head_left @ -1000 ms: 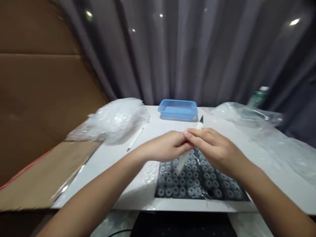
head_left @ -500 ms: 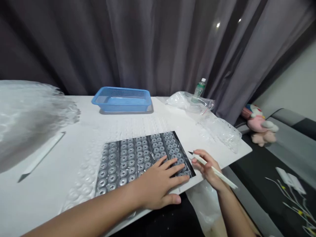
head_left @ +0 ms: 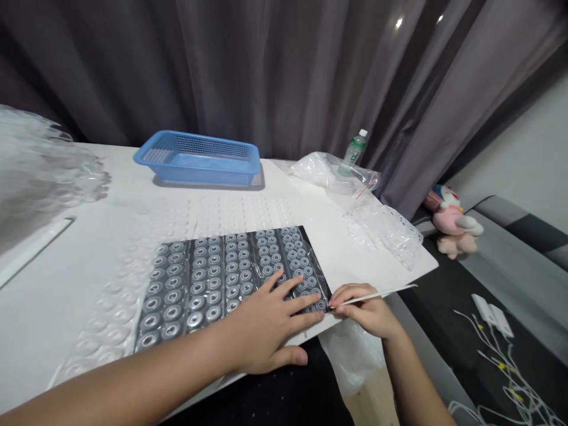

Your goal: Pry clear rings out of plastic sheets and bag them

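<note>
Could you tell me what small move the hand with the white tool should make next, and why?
Probably draw the white tool along the near right edge of the dark sheet of round parts. The right hand has its dark tip at that corner, and the left hand lies flat on the sheet, bracing it.

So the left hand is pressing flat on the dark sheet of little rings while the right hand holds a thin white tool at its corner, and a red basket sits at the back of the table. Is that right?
Not quite: the basket is blue, not red, as the head view shows. The rest holds: the left hand lies flat on the dark sheet, and the right hand holds the thin white tool at its corner.
</note>
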Motion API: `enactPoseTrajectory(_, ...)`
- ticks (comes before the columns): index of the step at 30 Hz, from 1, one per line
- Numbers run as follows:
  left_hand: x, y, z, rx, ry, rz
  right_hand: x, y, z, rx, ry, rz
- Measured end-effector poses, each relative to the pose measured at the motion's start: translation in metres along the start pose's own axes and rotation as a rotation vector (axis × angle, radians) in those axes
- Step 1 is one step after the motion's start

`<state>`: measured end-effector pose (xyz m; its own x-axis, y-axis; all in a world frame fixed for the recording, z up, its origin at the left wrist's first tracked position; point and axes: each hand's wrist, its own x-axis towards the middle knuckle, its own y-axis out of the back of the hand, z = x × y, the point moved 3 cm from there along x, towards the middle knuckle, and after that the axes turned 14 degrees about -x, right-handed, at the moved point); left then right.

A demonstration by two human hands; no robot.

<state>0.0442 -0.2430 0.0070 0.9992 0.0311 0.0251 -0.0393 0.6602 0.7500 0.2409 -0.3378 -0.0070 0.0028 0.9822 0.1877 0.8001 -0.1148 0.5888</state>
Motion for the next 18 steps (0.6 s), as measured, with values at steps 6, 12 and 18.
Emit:
enactPoseTrajectory(6,-0.0004,-0.0009,0.0016,0.057,-0.035,0.042,-0.0032,-0.0016,-0.0004,-0.021,0.025,0.011)
enactPoseTrajectory(12,-0.0003,-0.0004,0.0048,0.168,-0.051,0.032,-0.005,-0.0016,0.0011,-0.042,0.03,0.023)
enactPoseTrajectory(18,-0.0025,-0.0008,0.0053,0.181,-0.063,0.058,-0.0052,-0.0023,-0.0062,-0.132,0.065,-0.016)
